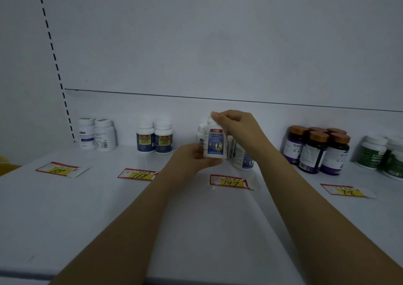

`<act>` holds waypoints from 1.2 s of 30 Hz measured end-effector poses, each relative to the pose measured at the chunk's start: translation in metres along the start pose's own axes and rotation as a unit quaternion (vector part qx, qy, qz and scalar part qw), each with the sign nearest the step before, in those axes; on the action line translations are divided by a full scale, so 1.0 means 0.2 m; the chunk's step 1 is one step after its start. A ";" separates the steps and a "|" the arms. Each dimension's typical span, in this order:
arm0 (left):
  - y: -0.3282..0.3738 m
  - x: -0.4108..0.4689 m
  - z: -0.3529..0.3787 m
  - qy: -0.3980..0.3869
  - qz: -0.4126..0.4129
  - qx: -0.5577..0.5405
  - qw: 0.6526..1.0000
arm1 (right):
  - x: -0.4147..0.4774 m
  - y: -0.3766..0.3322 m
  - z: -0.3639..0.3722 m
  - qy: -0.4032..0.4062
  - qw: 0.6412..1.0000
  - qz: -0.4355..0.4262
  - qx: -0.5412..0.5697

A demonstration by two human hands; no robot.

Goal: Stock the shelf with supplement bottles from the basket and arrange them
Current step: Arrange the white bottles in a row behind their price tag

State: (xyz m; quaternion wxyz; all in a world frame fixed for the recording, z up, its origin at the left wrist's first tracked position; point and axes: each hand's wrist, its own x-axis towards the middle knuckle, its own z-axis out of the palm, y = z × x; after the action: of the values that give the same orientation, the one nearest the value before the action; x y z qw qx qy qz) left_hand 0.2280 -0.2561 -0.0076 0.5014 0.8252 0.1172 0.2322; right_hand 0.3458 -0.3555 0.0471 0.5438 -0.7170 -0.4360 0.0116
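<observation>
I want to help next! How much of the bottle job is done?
Done: groups already stand on the shelf, like the copper-capped bottles and green bottles. In hand: left hand and right hand hold a blue-label bottle above the 147 price tag. Left: setting it by its matching bottles. The basket is out of view, so I can't tell how many remain.

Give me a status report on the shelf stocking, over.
Left hand grips base of white bottle, right hand pinches its top. Bottle held upright, behind the 147 tag. Matching bottles stand close behind.
</observation>
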 end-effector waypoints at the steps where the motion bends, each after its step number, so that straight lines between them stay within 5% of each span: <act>1: 0.01 0.00 0.00 -0.002 0.002 -0.001 1.000 | 0.00 0.00 0.00 0.001 1.000 0.000 -0.001; 8: 0.03 -0.01 0.00 -0.042 0.000 -0.034 0.999 | 0.00 0.01 -0.01 0.019 1.000 -0.006 0.016; 17: 0.06 0.00 0.02 0.086 0.000 -0.034 0.996 | -0.03 -0.02 0.01 -0.030 0.996 0.005 0.080; 23: 0.06 0.00 0.01 -0.016 -0.039 -0.134 0.990 | -0.03 0.01 -0.04 -0.056 0.987 0.020 0.148; 30: 0.07 -0.01 0.03 0.087 -0.009 0.010 0.996 | -0.05 -0.01 0.01 -0.035 0.995 0.000 0.097; 36: 0.09 -0.02 0.00 -0.025 -0.042 -0.150 0.988 | -0.04 0.00 -0.06 -0.066 0.972 0.028 0.224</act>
State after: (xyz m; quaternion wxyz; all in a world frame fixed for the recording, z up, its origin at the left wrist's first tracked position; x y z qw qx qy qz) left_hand 0.2246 -0.2666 0.0064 0.6314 0.7406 0.1034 0.2052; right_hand 0.3465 -0.3695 0.0488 0.6599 -0.5864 -0.4371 0.1717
